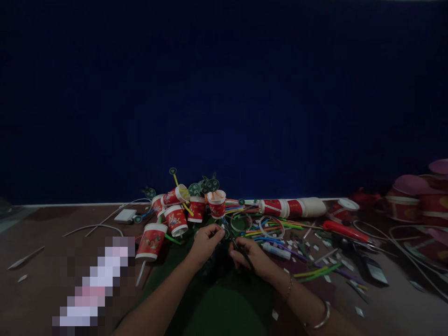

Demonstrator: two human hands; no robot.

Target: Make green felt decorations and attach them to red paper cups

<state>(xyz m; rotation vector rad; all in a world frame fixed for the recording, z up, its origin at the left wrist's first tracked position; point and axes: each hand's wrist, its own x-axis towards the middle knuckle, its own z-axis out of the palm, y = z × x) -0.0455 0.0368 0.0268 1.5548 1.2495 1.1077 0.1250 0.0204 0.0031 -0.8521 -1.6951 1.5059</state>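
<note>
My right hand (pixel 254 256) grips a pair of dark-handled scissors (pixel 249 262), with the blades pointing up and to the left. Close beside the blades, my left hand (pixel 207 240) pinches a small dark paper piece (pixel 227 230); its exact shape is hard to make out in the dim light. Just beyond my hands stands a red paper cup (pixel 216 205) with dark green paper cut-outs (pixel 212 183) above it. Nearby to the left sit more red cups, among them a tipped one (pixel 177 194) and an upside-down one (pixel 151 241) on a white stick.
Coloured sticks (pixel 276 228), two tape rolls (pixel 271 227) and a glue tube (pixel 276 250) lie right of centre. Stacked cups (pixel 292 207) lie behind them. A red-handled tool (pixel 345 231), a dark brush-like item (pixel 373 268), cables and paper scraps are farther right. A blue wall (pixel 224 102) rises behind.
</note>
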